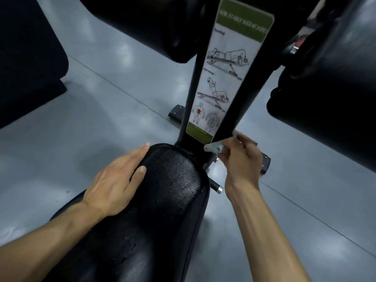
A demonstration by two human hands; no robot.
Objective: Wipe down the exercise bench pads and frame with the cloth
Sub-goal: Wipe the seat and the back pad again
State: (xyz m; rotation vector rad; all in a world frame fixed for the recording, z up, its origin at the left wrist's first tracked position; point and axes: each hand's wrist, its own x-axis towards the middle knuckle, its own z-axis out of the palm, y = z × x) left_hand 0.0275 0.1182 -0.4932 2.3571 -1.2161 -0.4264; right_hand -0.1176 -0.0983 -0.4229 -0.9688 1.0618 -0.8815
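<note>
A black, cracked bench pad (162, 200) runs from the bottom of the view to its rounded end in the middle. My left hand (116, 180) rests flat on the pad's left edge, fingers straight, thumb on the top surface. My right hand (240, 159) grips a small grey-white cloth (213, 147) and holds it against the base of the black frame post (230, 127), just right of the pad's end. A white and green instruction sticker (225, 74) covers the post's front face.
Black roller pads hang at the top left (146, 27) and the right (329, 94). Another dark pad (26, 64) fills the left edge. A chrome adjustment pin (217, 188) sticks out beside the bench. The frame's foot (176, 115) sits on the grey floor (81, 123).
</note>
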